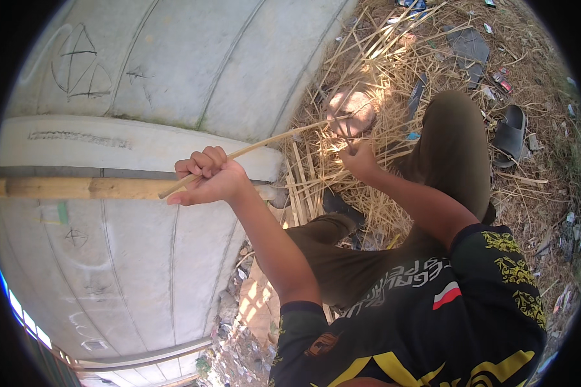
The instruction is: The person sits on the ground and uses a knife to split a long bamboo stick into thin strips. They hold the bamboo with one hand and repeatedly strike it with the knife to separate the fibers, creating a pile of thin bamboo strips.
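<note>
My left hand [212,177] is closed around one end of a thin bamboo strip [265,143], in front of the wall. The strip slants up and away to the right. Its far end reaches a round, pale block [350,111] on the ground, which looks like stone or wood. Just this side of the block is my right hand [361,160], its fingers closed on a narrow dark tool [349,131] that looks like a knife blade. The tool lies across the block near the strip's end; its handle is hidden in my fist.
A grey panelled wall [155,71] stands at the left, with a bamboo pole [64,188] along it. Cut bamboo strips [361,45] litter the ground around the block. To the right are my bent knee [458,142], a dark sandal [511,135] and scattered rubbish.
</note>
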